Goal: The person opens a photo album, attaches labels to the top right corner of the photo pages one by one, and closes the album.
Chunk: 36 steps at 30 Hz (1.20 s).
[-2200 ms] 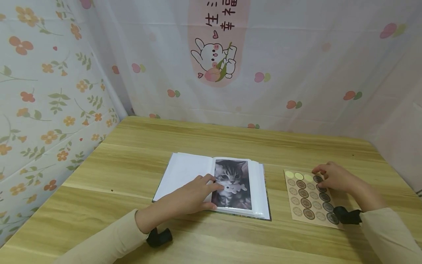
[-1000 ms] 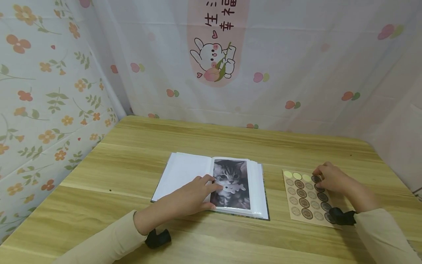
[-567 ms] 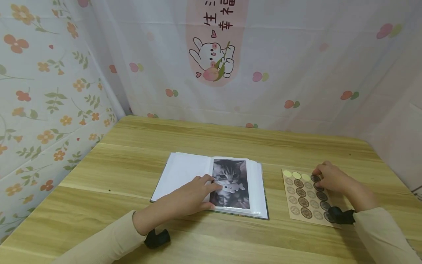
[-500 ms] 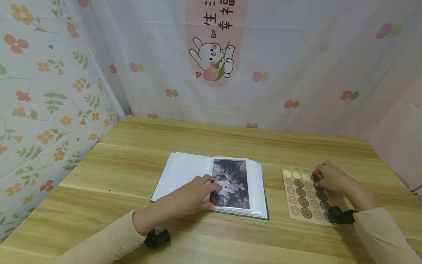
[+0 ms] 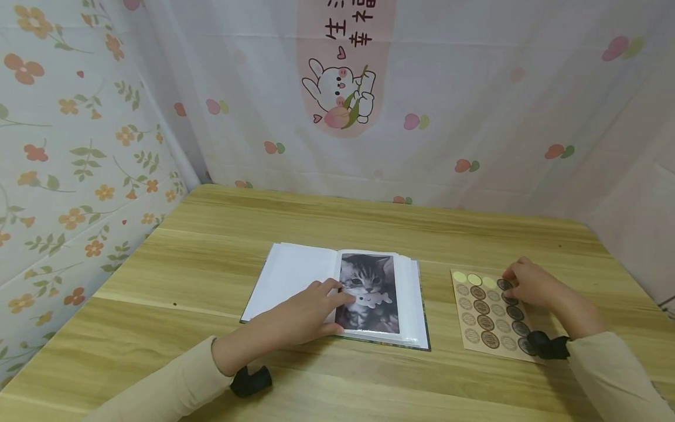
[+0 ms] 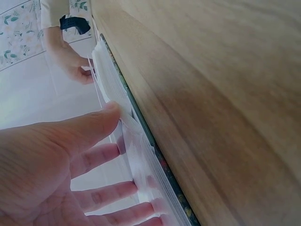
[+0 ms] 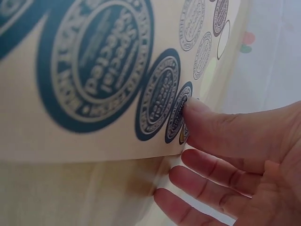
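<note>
In the head view an open photo album (image 5: 297, 275) lies mid-table, a kitten photo (image 5: 371, 272) in its right-hand sleeve. My left hand (image 5: 303, 313) rests over the album's fold and photo, fingers fairly straight and spread; the left wrist view puts its thumb (image 6: 110, 113) against the page edges. A tan sheet of round stickers (image 5: 493, 313) lies to the right. My right hand (image 5: 535, 287) pinches the sheet at its far right corner. In the right wrist view the thumb (image 7: 200, 120) presses on a dark sticker, with other fingers at the sheet's edge; whether a sticker has lifted is hidden.
The wood-grain table (image 5: 337, 381) extends around both things. A pale curtain (image 5: 474, 88) with a rabbit print hangs behind its far edge, and a flowered cloth (image 5: 79, 146) hangs at the left. Black wrist mounts (image 5: 252, 381) sit under the sleeves.
My right hand has shifted very slightly at the sheet's corner. The left hand stays on the album, and the whole view has drifted a little.
</note>
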Each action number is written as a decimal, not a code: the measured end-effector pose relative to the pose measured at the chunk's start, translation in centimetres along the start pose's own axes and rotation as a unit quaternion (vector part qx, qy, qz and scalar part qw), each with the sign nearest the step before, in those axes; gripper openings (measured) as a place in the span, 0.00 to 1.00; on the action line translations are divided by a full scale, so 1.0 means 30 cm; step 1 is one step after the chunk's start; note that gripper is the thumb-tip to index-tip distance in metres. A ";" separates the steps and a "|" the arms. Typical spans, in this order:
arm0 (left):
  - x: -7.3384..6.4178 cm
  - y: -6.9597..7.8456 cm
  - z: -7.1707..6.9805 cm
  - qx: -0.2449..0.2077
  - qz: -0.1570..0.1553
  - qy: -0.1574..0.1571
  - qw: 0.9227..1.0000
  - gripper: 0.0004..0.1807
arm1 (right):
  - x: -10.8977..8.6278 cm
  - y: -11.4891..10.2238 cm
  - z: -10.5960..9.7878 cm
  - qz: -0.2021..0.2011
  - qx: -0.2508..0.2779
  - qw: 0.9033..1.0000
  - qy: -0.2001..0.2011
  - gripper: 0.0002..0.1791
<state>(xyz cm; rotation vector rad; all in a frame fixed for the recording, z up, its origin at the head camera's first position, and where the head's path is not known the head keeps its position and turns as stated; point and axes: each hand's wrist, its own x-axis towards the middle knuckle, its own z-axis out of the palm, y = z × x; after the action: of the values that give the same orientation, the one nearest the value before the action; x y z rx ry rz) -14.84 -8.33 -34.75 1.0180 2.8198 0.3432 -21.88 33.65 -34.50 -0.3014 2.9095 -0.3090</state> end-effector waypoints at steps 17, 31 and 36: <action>-0.002 0.005 -0.005 -0.006 0.008 0.007 1.000 0.28 | 0.002 -0.007 0.006 -0.002 -0.015 1.000 0.006 0.16; -0.004 0.004 -0.002 -0.005 0.018 0.017 1.000 0.28 | -0.008 -0.010 0.007 0.008 0.003 1.000 0.003 0.16; -0.005 0.003 -0.002 -0.004 0.016 0.016 1.000 0.28 | -0.010 -0.010 0.008 0.001 0.007 1.000 0.004 0.16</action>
<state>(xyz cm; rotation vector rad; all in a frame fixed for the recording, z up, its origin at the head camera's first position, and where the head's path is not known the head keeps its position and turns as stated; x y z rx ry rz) -14.67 -8.37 -34.67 1.0675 2.8301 0.3782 -21.50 33.39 -34.60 -0.2949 2.9145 -0.3323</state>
